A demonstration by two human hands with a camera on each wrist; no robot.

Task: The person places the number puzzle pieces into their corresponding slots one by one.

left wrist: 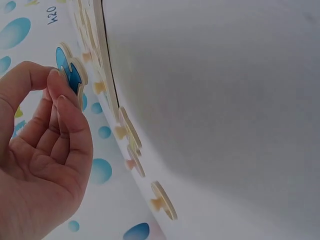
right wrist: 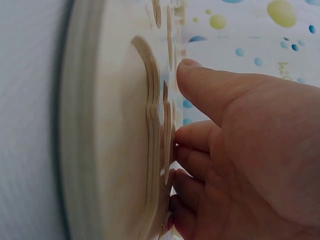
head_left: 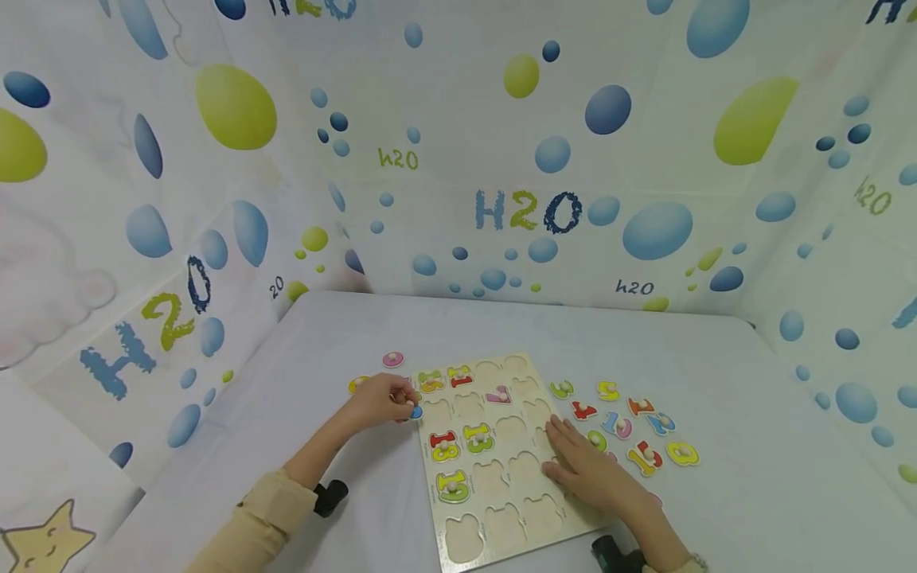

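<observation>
In the head view my left hand (head_left: 380, 400) is raised at the left edge of a wooden number puzzle board (head_left: 469, 476). Its thumb and fingers pinch a blue number puzzle piece (left wrist: 70, 72), which stands tilted on edge in the left wrist view. My right hand (head_left: 589, 468) rests on the board's right side with fingers extended. Several numbered pieces sit in the board, among them a red-and-yellow 18 (head_left: 444, 446) and a green-and-yellow 19 (head_left: 452, 486). A pink 7 (head_left: 498, 395) lies over a recess in the second row.
Right of the board, loose knobbed pieces lie scattered, including a yellow 0 (head_left: 683, 454) and a red-and-yellow piece (head_left: 646, 458). A pink piece (head_left: 392, 360) and a yellow piece (head_left: 357, 384) lie beyond my left hand. The white-covered table (head_left: 344, 318) meets a printed curtain behind.
</observation>
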